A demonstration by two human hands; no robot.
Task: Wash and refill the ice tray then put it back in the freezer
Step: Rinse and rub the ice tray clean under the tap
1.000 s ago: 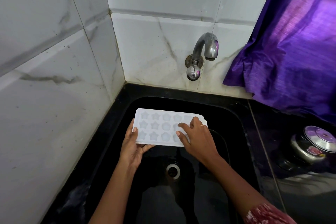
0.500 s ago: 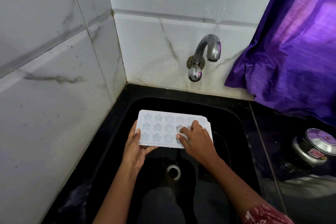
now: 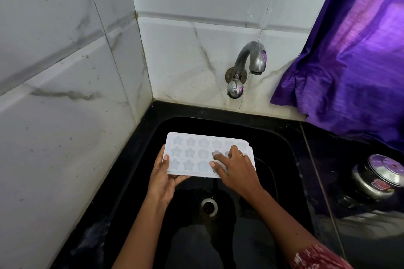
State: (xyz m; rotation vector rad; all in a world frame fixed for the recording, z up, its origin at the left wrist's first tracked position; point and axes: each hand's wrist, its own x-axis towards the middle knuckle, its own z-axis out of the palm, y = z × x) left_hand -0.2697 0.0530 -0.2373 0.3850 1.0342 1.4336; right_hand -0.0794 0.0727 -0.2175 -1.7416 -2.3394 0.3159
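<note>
The white ice tray (image 3: pixel 190 160) is held level over the black sink (image 3: pixel 282 146), its star and flower cups facing up. Its long axis runs from 9 o'clock to 3 o'clock, the right end dipping slightly toward 4 o'clock. It sits at 12 o'clock from the drain (image 3: pixel 208 206) and at about 7 o'clock from the tap (image 3: pixel 249 59). The left hand (image 3: pixel 162 179) grips the tray's short 9 o'clock end – thumb on the rim, fingers curled beneath. The right hand (image 3: pixel 237 169) lies spread on the tray's 3 o'clock half with its fingertips on the cups, clasping nothing. A steel pot (image 3: pixel 376 179) stands on the counter at 3 o'clock, under a purple curtain (image 3: pixel 349 72).
</note>
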